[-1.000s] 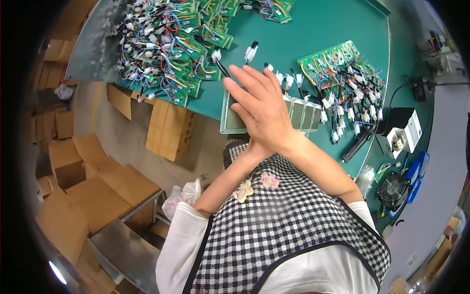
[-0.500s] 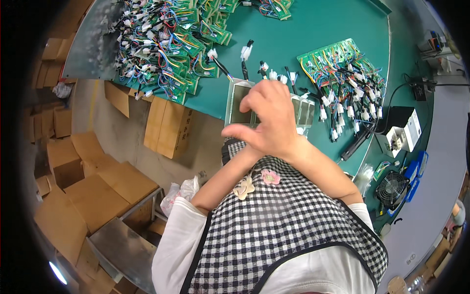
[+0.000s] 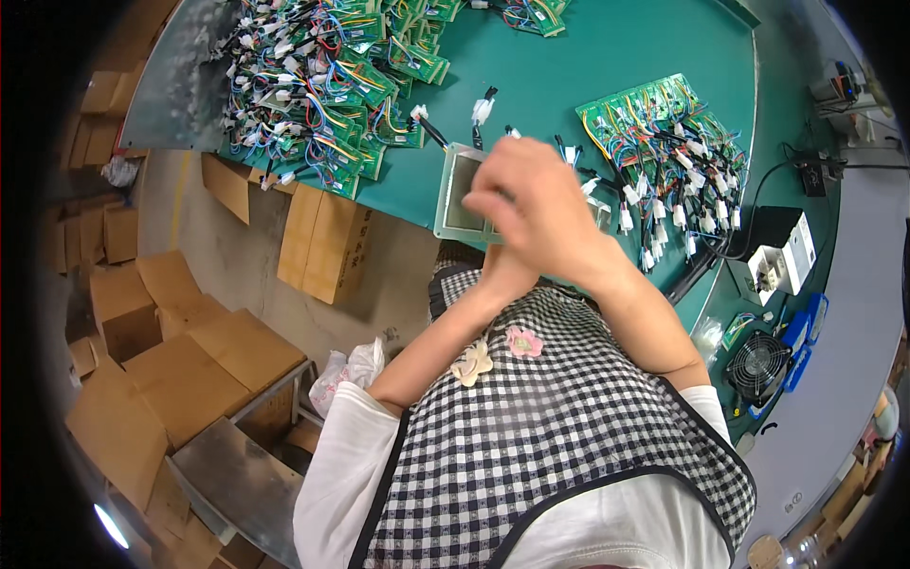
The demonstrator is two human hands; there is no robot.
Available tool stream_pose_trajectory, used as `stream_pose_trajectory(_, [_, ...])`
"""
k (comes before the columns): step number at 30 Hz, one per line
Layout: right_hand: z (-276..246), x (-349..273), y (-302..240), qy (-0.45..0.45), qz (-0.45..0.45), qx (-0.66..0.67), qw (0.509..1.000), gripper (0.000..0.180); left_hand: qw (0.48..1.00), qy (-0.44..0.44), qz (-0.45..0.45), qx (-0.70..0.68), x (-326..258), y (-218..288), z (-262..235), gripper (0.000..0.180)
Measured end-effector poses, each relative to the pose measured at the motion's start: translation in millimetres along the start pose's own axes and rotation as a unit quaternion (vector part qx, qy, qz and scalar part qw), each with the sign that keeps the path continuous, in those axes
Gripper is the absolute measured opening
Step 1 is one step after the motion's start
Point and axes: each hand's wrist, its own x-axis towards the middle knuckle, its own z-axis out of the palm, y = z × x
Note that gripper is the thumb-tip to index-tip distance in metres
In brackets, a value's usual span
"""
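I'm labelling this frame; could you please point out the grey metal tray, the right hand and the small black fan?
Grey metal tray (image 3: 462, 194), head view, left rim.
Right hand (image 3: 536, 204), head view, back of hand.
Small black fan (image 3: 758, 365), head view, grille centre.

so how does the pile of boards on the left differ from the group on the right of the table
The left pile of circuit boards is larger, heaped loosely and spread across the table's far left corner. The right group of circuit boards is smaller and lies in a flatter, tidier patch beside the right hand. Both are green boards with coloured wires and white connectors, on the green table.
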Motion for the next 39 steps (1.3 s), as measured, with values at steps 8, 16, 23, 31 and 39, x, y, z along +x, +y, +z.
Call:
stream_pose_trajectory(8, [11,-123,69,0.146,0.033,-0.108,0.983,0.010,0.697,0.112,-0.421,-0.569,17,-10,-23,0.018])
stream_pose_trajectory(16, [-32,-126,57,0.085,0.290,0.253,0.919,0.041,0.966,0.002,-0.186,-0.182,55,-25,-53,0.029])
stream_pose_trajectory(23, [-87,-67,18,0.210,0.303,0.486,0.793,0.061,0.979,-0.186,-0.012,0.089,99,0,-41,0.057])
stream_pose_trajectory(31, [-138,-93,53,0.111,0.289,0.614,0.726,0.063,0.781,0.071,-0.443,-0.433,24,-94,-47,0.059])
stream_pose_trajectory(39, [-89,-50,102,0.050,0.403,0.165,0.899,0.058,0.483,0.081,-0.397,-0.776,7,-83,-78,0.047])
